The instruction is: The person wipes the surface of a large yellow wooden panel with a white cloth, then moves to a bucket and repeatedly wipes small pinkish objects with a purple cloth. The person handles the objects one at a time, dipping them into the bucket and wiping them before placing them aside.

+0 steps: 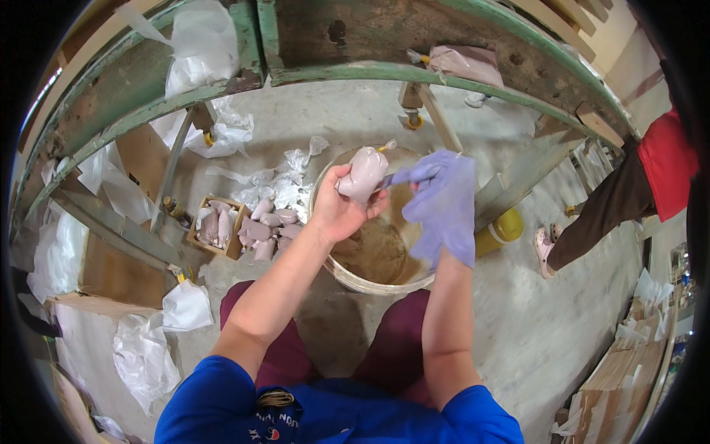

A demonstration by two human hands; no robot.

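My bare left hand is wrapped round a plastic bag of pale pink paste, its neck tied with yellow at the top. My right hand, in a loose purple glove, is closed on a slim dark tool whose tip meets the bag's right side. The tool's kind is hard to make out, with most of it hidden by the glove. Both hands are above a large round tub, which has brown residue inside.
Left of the tub lie several small pink filled bags, beside a cardboard box of more. Crumpled clear plastic lies behind them. Green-edged wooden troughs cross the far side. At right stand a yellow container and another person's leg.
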